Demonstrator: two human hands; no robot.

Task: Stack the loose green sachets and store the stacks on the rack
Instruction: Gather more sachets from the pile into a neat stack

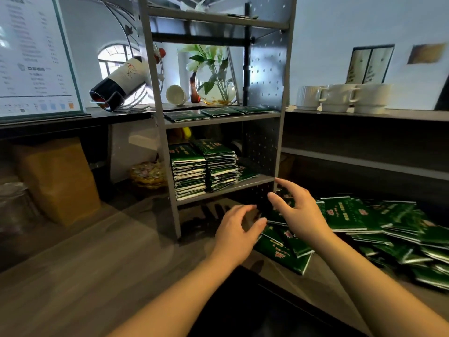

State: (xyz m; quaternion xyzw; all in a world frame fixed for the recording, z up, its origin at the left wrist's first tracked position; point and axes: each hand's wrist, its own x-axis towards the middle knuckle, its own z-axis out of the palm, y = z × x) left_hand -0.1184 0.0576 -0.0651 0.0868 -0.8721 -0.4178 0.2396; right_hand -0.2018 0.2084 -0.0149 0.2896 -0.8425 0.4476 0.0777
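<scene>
1. We hold our left hand [237, 233] and right hand [297, 210] over the wooden counter [97, 263], fingers spread loosely, gripping nothing.
2. Loose green sachets [379, 227] lie scattered on the counter, right of the grey rack [279, 147].
3. Two tall sachet stacks [204, 169] sit on its lower shelf.
4. White cups [340, 97] line a ledge along the pale wall.

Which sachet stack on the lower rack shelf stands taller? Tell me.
The right stack, nearer the rack's perforated side panel. Its top sits higher than that of the left stack, which stands by the front post.
</scene>
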